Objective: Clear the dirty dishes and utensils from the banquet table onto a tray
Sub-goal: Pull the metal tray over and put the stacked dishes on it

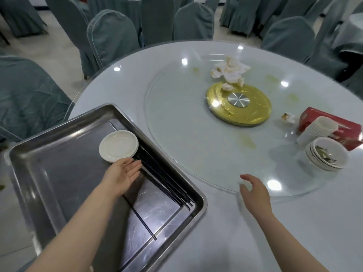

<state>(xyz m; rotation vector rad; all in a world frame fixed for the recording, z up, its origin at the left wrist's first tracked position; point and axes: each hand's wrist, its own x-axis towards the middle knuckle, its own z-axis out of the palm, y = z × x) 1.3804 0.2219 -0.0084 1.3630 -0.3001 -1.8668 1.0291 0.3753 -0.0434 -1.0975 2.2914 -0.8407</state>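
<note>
1. Head view, L to R: steel tray (59, 146) sits at the near-left edge of the round tabletop (121, 91), partly overhanging it.
2. In the tray: a white plate (118, 145) near the far rim, w/ a bundle of black chopsticks (165, 181) along the right wall; one stick lies apart, angled toward the near edge.
3. Left hand (123, 174) is over the tray, palm up, fingers straight and together, holding nothing; fingertips just beside the plate and over the chopsticks.
4. Glass turntable (176, 134) in the tabletop's middle, w/ a gold disc (238, 105) at its centre and crumpled napkins (229, 72) at the disc's far side. Yellowish smears on the glass.
5. Right hand (255, 193) hovers at the turntable's near rim, fingers loosely spread and slightly bent, holding nothing.
6. Far right, on the turntable: stack of bowls (327, 156) w/ scraps in the top one; a stack of cups (318, 130) lying on its side just behind; a red box (332, 124) behind those; a small paper scrap (287, 117) left of the box.
7. Grey-covered chairs (112, 38) ring the tabletop.
</note>
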